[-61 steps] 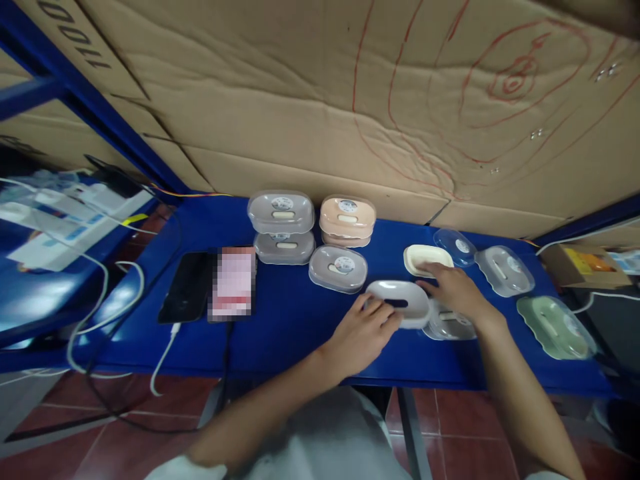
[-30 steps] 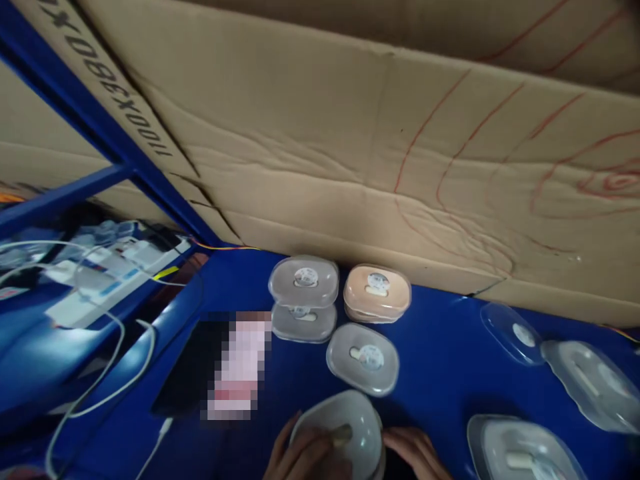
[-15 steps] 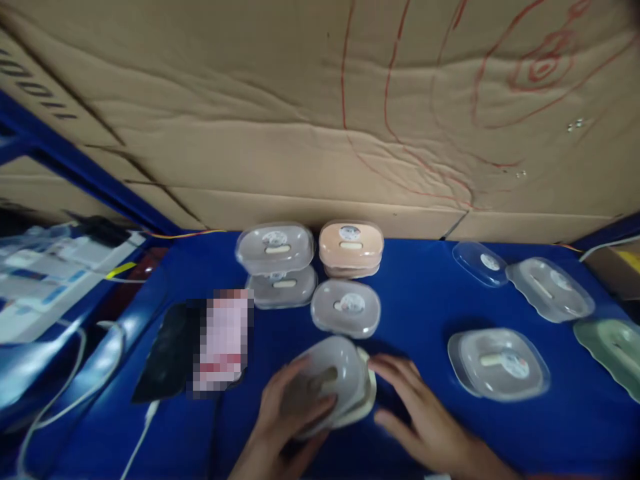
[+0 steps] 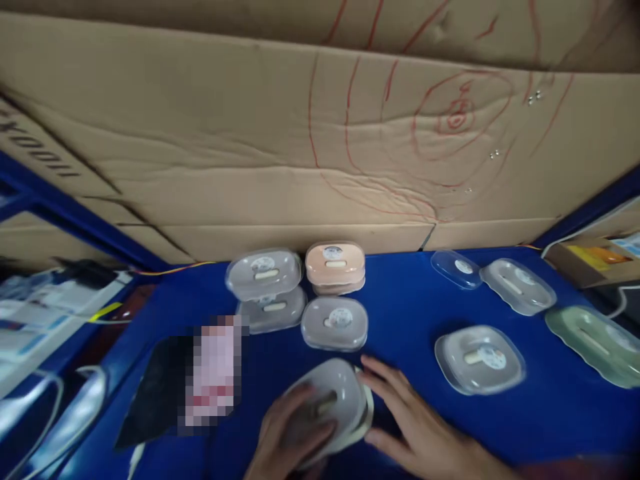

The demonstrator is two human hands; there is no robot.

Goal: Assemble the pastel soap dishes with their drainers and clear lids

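A grey plastic soap dish [image 4: 345, 393] with a slot in its middle is tilted between my hands, a cream layer [image 4: 367, 417] showing along its right edge. My left hand [image 4: 293, 427] is closed on its left side, thumb and fingers over the top. At the right end, my right hand [image 4: 405, 417] has its thumb and fingertips around the cream edge. Just beyond lies a grey soap dish with a clear lid and round label [image 4: 335, 323]. Behind it are a peach lidded dish [image 4: 335, 267] and two stacked grey ones [image 4: 264, 275].
On the right of the blue table [image 4: 400, 300] are another grey lidded dish [image 4: 480, 360], a clear lid [image 4: 455, 270], a wavy-edged grey dish [image 4: 517, 287] and a green one [image 4: 595, 347]. Left sits a blurred-out phone-like item [image 4: 213, 370] on a black pad. Cardboard [image 4: 225, 133] walls the back.
The view has shifted, so the scene sits lower and farther left. My right thumb has come closer to the dish's cream edge. My left hand keeps its hold.
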